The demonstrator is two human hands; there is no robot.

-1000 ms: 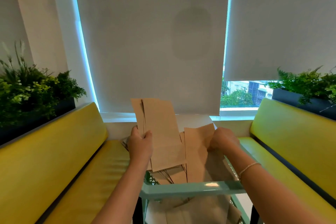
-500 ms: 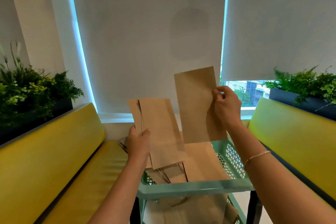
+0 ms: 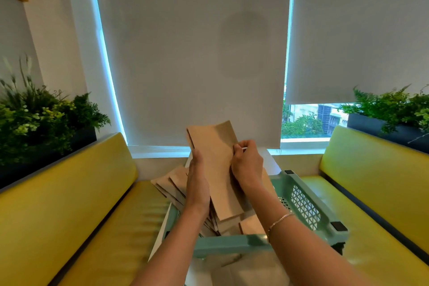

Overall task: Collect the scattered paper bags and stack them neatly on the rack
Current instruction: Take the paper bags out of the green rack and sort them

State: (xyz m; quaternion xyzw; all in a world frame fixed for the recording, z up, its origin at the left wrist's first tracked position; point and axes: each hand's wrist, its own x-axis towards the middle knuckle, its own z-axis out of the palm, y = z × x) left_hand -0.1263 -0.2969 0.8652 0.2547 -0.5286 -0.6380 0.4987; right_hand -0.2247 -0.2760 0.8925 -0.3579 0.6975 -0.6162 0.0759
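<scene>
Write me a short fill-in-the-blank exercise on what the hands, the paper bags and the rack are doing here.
1. Both hands, left hand and right hand, hold a stack of brown ____ bags.
2. The rack under the bags is pale ____.
3. The bracelet sits on the ____ wrist.
4. The benches on either side are ____.

Missing words: paper; green; right; yellow

Both forearms reach forward, left hand (image 3: 197, 183) and right hand (image 3: 247, 165) raised close together, each grip curled
</scene>
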